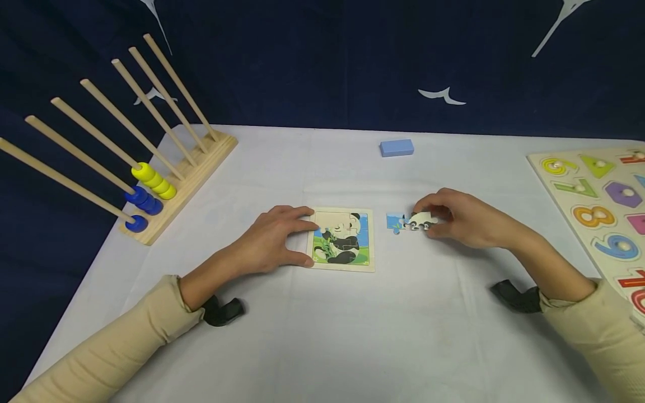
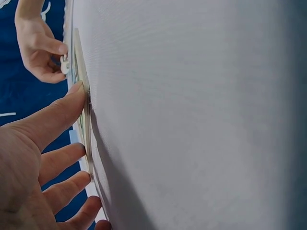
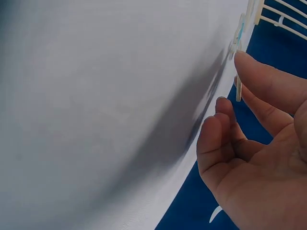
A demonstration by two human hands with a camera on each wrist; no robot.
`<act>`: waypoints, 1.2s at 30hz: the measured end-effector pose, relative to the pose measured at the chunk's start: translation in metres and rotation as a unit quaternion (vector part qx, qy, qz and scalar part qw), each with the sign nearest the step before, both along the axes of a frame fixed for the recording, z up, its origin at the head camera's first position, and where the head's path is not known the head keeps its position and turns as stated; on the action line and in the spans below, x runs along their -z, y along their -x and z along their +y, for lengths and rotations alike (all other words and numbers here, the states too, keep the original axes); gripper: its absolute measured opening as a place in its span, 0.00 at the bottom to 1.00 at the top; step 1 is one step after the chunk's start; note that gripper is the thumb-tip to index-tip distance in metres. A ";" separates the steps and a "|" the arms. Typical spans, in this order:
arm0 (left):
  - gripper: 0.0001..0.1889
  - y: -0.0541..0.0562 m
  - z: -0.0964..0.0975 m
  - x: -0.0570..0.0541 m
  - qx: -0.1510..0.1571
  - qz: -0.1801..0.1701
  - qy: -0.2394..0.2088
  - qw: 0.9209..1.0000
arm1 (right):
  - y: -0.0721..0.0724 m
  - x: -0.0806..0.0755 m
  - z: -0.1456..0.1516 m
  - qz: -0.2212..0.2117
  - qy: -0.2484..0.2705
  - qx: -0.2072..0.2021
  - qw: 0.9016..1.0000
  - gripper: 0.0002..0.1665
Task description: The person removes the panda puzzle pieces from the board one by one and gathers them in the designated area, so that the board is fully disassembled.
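A small wooden panda jigsaw board (image 1: 347, 268) lies flat on the table. Several pieces sit in it, and its upper left part shows bare wood. My left hand (image 1: 267, 238) rests at the board's left edge, thumb and fingers extended and touching the frame. To the right of the board, my right hand (image 1: 466, 219) pinches a black-and-white puzzle piece (image 1: 420, 221) between thumb and fingers. In the right wrist view that piece (image 3: 239, 90) is seen edge-on below the thumb tip. A blue puzzle piece (image 1: 395, 221) lies just left of it, partly overlapped in the head view.
A wooden peg rack (image 1: 181, 193) with yellow and blue beads stands at the left. Behind the puzzle lies a blue block (image 1: 397, 148). A number-and-shape board (image 1: 579, 207) sits at the right edge, near my right forearm. A dark curtain (image 1: 312, 61) hangs behind the table.
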State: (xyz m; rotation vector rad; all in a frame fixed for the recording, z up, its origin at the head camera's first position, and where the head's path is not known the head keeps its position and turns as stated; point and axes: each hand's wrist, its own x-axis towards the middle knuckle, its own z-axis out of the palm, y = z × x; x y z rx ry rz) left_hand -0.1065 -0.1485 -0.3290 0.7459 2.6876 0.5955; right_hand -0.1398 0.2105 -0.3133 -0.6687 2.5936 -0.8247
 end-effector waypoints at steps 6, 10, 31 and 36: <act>0.34 0.000 0.000 -0.001 0.000 -0.002 0.000 1.000 | 0.000 0.005 0.002 0.000 -0.010 -0.004 1.000 0.22; 0.34 -0.001 -0.001 -0.001 -0.001 -0.003 0.002 1.000 | 0.001 0.007 0.000 0.003 -0.018 -0.008 1.000 0.22; 0.33 0.000 0.000 -0.001 0.006 -0.003 -0.001 1.000 | 0.002 0.004 -0.001 -0.022 -0.021 0.009 1.000 0.23; 0.33 0.000 0.000 -0.001 0.006 -0.003 0.000 1.000 | 0.000 0.002 -0.004 -0.025 -0.012 0.009 1.000 0.24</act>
